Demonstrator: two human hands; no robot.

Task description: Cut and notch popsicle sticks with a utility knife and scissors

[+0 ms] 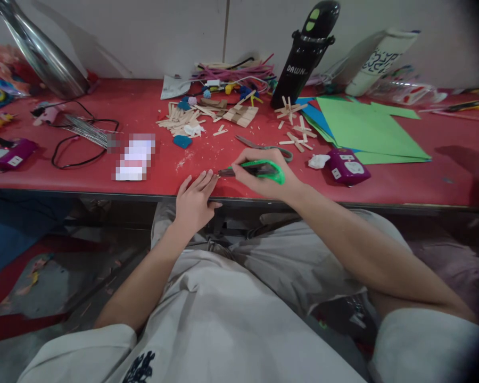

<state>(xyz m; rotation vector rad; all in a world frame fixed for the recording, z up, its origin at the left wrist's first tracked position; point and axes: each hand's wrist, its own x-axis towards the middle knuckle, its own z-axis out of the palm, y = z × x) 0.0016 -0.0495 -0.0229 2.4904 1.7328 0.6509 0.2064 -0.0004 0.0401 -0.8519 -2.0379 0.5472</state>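
Observation:
In the head view my right hand is closed around a green and black utility knife, its tip pointing left. My left hand lies palm down at the table's front edge, fingers stretched out and slightly apart. Its fingertips are close to the knife's tip; a tiny pale bit of something shows there, too small to name. Behind my right hand lies a pair of scissors. Farther back are a pile of short wooden sticks and several sticks joined into crosses.
The red table carries a phone and thin metal wires on the left. Green paper sheets and a purple box lie right. A black bottle and a steel flask stand near the wall.

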